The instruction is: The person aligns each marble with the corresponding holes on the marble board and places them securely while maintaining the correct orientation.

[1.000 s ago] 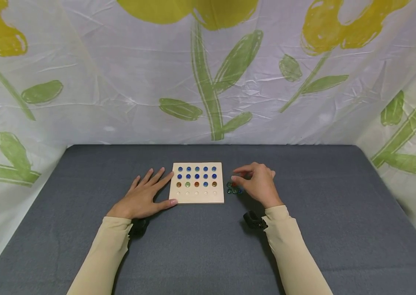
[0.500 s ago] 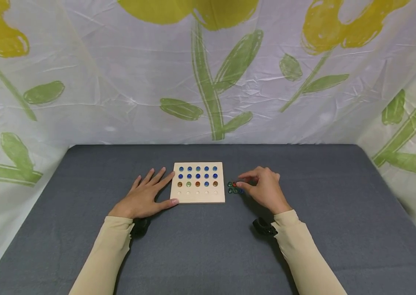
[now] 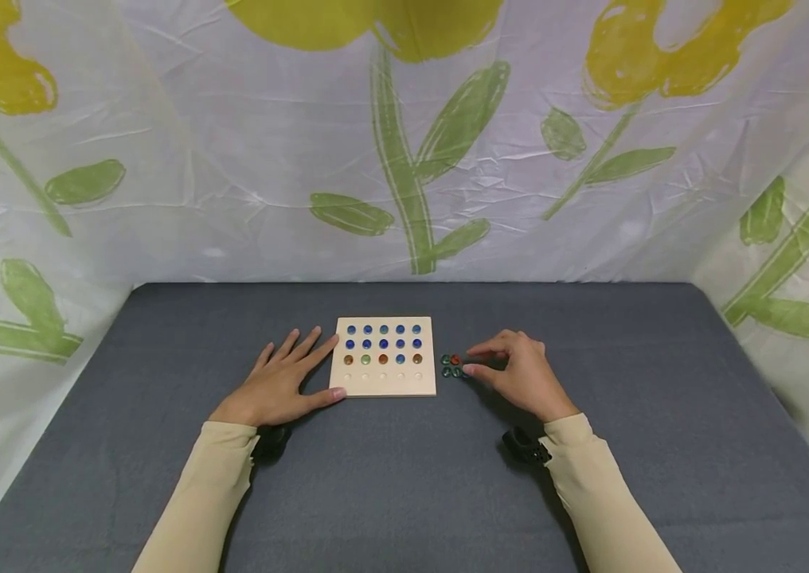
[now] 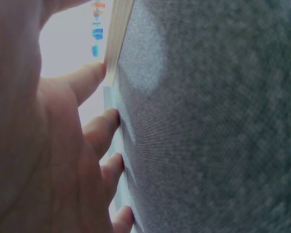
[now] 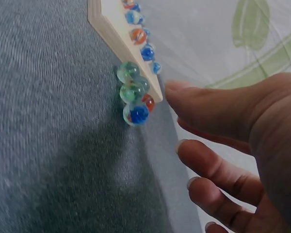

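My left hand (image 3: pixel 279 382) lies spread on the cloth, with its thumb and index fingertips at the left edge of a pale wooden board (image 3: pixel 383 387). The two back rows of the board hold mostly blue marbles (image 3: pixel 384 344). Amber, green, red and blue marbles fill the third row, while the front row shows bare dimples. By the board's right edge sits a small cluster of loose glass marbles (image 5: pixel 131 92), green ones, a red and a blue. Just right of these hovers my right hand (image 3: pixel 519 374), thumb and index finger apart, nothing visible between them.
A dark grey cloth (image 3: pixel 390 493) covers the table. Behind it hangs a pale curtain (image 3: pixel 232 159) printed with yellow flowers and green leaves. Black wrist cameras (image 3: pixel 525 446) sit under both cuffs.
My right hand has moved to the right, away from the board, uncovering more of the loose marbles. The left hand and the board have stayed in place.
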